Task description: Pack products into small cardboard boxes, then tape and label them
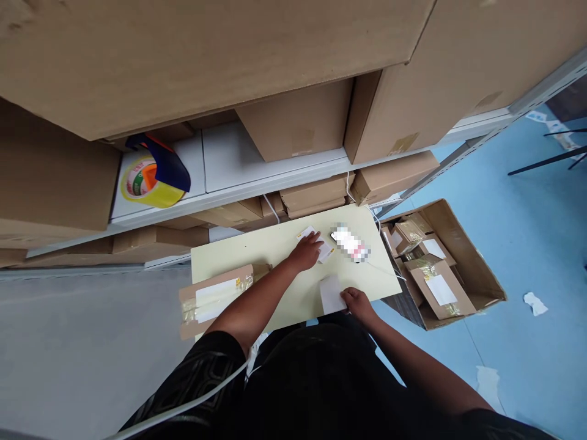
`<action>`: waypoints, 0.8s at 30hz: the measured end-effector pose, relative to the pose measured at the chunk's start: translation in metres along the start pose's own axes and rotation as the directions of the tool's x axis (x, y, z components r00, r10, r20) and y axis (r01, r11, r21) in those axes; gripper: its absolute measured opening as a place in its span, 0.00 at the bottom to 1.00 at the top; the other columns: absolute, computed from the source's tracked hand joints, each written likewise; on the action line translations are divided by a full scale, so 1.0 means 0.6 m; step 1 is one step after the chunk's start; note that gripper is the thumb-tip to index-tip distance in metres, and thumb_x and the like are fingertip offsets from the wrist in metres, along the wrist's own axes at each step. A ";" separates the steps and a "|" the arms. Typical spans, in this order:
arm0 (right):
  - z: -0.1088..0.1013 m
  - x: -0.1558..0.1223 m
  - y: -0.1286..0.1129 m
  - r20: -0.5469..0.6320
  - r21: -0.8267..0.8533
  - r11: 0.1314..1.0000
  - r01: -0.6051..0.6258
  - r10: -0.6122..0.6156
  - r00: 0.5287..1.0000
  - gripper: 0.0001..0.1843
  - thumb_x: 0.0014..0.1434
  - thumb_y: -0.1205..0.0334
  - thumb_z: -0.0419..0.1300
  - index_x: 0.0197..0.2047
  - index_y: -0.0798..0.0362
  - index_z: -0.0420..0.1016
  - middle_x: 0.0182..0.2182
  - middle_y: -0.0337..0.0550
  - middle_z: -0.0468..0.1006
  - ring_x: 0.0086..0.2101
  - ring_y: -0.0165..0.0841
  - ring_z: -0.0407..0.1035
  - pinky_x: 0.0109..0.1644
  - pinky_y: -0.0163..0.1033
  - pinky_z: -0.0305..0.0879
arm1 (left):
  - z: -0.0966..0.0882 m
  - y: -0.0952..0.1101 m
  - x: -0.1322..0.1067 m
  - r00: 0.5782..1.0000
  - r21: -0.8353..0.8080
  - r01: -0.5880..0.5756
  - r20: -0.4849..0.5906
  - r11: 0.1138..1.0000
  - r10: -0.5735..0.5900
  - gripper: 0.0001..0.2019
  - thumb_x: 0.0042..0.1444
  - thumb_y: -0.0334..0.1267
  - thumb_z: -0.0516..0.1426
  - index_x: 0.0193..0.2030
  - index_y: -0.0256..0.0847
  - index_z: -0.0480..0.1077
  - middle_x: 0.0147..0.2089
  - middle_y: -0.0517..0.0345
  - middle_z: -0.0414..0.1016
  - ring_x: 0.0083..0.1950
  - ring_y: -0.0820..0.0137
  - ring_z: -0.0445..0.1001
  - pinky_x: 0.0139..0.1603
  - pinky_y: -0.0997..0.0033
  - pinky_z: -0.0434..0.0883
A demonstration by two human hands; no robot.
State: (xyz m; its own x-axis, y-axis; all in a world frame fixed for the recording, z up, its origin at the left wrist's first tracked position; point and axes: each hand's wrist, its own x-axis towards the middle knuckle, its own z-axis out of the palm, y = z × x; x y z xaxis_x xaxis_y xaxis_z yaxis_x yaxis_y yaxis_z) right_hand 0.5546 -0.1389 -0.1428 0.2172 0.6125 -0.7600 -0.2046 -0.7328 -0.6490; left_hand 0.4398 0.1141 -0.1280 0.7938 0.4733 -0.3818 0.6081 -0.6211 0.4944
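Observation:
My left hand lies over a white label with yellow marks on the small cream table; its fingers are stretched out and touch the paper. At the table's front edge, my right hand pinches the corner of a blank white sheet of paper. Just beyond the hands rests a phone, its screen blurred out. A taped cardboard box with a white label sits on the table's left end, partly behind my left forearm.
A tape dispenser stands on the shelf above the table, among large cartons. To the right, on the blue floor, is an open carton holding several small taped boxes. White cables hang near the table.

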 end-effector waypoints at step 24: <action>0.280 -0.169 -0.325 0.279 0.002 0.911 0.412 -0.396 0.875 0.22 0.49 0.42 0.71 0.32 0.51 0.72 0.28 0.38 0.76 0.27 0.31 0.66 0.31 0.35 0.60 | -0.188 0.002 -0.523 0.893 -0.918 -0.191 -0.309 0.348 -0.326 0.19 0.58 0.55 0.63 0.33 0.38 0.75 0.30 0.57 0.78 0.32 0.70 0.76 0.37 0.71 0.72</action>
State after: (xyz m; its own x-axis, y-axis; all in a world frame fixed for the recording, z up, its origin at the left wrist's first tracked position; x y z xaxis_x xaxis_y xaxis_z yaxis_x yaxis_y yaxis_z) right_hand 0.4123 -0.0083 0.0549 0.0043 0.9089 -0.4170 -0.0990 -0.4145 -0.9046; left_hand 0.1918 0.0354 0.0801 0.5121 0.8185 -0.2607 0.0630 0.2669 0.9617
